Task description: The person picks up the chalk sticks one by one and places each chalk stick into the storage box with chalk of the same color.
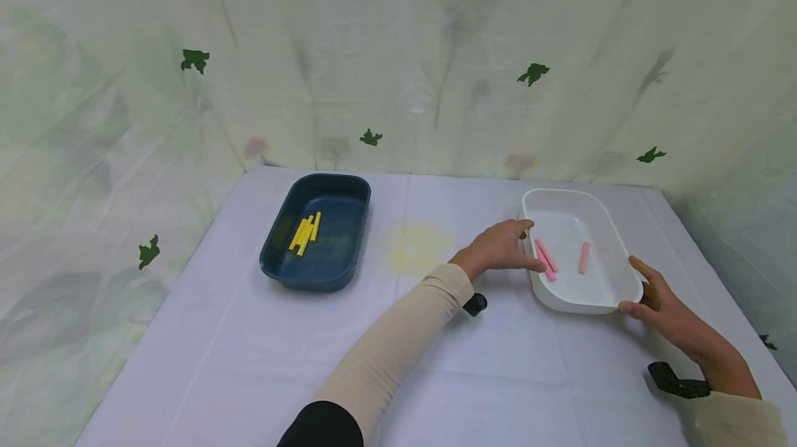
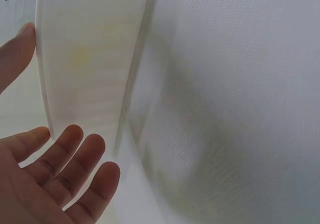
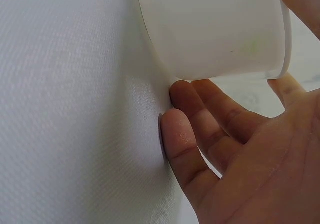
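Observation:
A white plastic tub (image 1: pixel 582 225) on the right of the table contains three pink chalk sticks (image 1: pixel 584 257), two near its left wall. My left hand (image 1: pixel 501 248) is at the tub's left side, thumb and index fingertip at the rim. In the left wrist view its other fingers (image 2: pixel 92 156) are relaxed beside the outer wall. My right hand (image 1: pixel 669 308) holds the near right corner, thumb on the near rim and index on the right side. The right wrist view shows its lower fingers (image 3: pixel 179 134) around the corner, close to the tablecloth.
A dark blue tub (image 1: pixel 339 274) stands on the left of the table with several yellow chalk sticks (image 1: pixel 305 232) inside. Between the tubs a yellow dusty patch (image 1: pixel 420 246) marks the white tablecloth (image 1: pixel 280 357). Leaf-patterned sheeting (image 1: pixel 405 59) hangs behind the table.

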{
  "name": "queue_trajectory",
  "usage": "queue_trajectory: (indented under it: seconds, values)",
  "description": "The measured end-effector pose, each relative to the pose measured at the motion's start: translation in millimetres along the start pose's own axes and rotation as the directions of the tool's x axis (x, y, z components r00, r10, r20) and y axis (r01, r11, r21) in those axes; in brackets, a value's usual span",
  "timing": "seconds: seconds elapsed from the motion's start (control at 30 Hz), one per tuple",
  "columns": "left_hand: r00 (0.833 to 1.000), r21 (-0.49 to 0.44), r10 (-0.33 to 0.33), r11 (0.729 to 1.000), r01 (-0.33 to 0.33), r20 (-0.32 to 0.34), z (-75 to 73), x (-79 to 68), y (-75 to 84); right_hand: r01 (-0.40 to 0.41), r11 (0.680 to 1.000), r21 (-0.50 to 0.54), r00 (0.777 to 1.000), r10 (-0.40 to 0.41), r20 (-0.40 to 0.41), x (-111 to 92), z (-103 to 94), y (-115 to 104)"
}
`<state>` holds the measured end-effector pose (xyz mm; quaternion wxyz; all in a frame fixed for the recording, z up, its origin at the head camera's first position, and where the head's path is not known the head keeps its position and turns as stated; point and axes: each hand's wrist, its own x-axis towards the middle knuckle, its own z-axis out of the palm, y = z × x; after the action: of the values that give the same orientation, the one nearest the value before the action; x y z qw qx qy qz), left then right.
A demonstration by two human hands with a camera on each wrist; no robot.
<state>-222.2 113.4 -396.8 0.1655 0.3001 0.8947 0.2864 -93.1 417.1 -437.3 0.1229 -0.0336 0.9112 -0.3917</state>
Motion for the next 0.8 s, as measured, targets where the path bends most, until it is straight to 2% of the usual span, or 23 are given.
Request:
queue_trajectory:
  seconds: [0.17,0.37,0.63,0.8]
  values:
    - [1.0,0.019,0.013,1.0,-0.013,-0.01,-4.4,-5.9,-4.0,0.017,1.0,0.014,1.0,-0.017,0.003,1.2,0.2,0.1]
    - [0.996,0.065,0.072,0.995,-0.069,-0.044,-19.3,-23.6,-15.4,0.026,1.0,0.014,1.0,-0.026,0.001,1.9,0.0,-0.9]
    - [0.998,0.123,0.036,0.992,-0.029,-0.054,-41.8,-60.2,-31.1,-0.024,0.999,0.022,0.999,0.024,0.027,0.4,-1.2,3.4]
    - [0.998,0.146,0.025,0.989,-0.017,-0.057,-47.5,-89.3,-42.6,-0.006,0.999,0.039,0.999,0.005,0.038,1.4,-1.9,2.7]
